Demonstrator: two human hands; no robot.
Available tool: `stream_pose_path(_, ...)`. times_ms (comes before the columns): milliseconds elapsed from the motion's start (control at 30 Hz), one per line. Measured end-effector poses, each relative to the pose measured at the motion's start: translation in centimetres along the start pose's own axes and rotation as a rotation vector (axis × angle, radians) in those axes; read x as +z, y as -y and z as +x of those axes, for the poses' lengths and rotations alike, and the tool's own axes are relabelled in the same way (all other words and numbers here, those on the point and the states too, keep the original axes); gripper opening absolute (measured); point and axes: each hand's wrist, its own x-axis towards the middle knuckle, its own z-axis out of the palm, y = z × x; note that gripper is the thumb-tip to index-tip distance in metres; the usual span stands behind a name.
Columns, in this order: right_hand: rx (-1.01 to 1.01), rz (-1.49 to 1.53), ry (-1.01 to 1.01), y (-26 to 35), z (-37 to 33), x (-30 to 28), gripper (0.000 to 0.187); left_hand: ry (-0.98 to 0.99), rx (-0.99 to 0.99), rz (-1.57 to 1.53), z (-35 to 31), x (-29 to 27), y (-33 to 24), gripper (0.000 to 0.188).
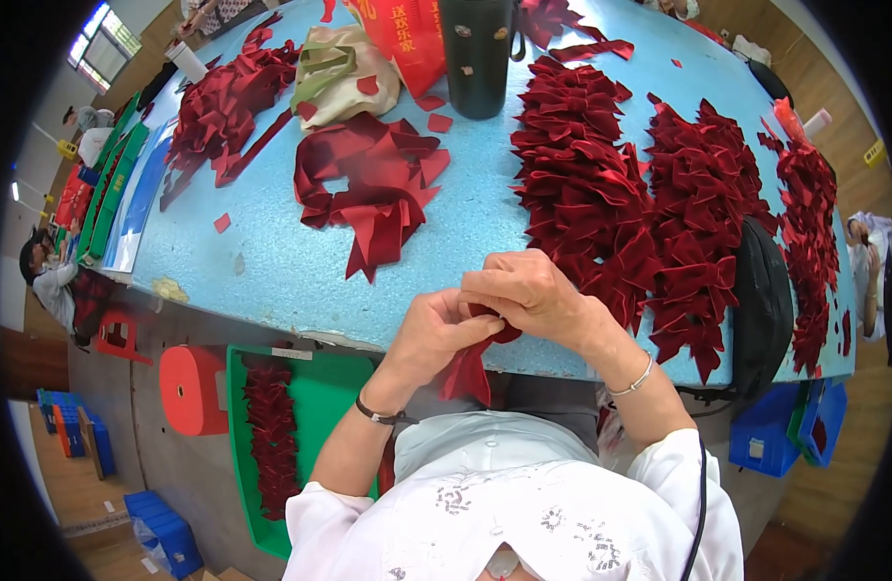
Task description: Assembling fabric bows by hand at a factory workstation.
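Observation:
Close to the table's front edge, both my hands meet on a dark red velvet ribbon [468, 373]. Its cut tails hang down below my fingers. My left hand [434, 334] pinches the ribbon from the left side. From above and to the right, my right hand [528, 295] has its fingers closed on the upper part, and the spot they grip is partly hidden. Beyond my hands lies a loose heap of red ribbon strips [373, 184]. Right of my hands, finished-looking red bows [586, 194] lie stacked in overlapping rows.
A dark tumbler [478, 58], a red bag [407, 44] and a cream cloth bag [344, 77] stand at the back. More ribbon [228, 111] lies far left. A black bag [762, 300] hangs over the right edge. Below left are a green bin [320, 387] and a red stool [192, 390].

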Motion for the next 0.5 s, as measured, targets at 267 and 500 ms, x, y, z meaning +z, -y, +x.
stream_pose_path(267,0.011,-0.012,-0.225,-2.2,0.1,1.4,0.005,0.038,-0.063,0.076,0.7,-0.8,0.5,0.008)
stream_pose_path(500,0.458,0.126,-0.542,1.5,-0.1,-2.9,0.012,-0.092,-0.006,-0.194,-1.6,-1.1,0.1,0.014)
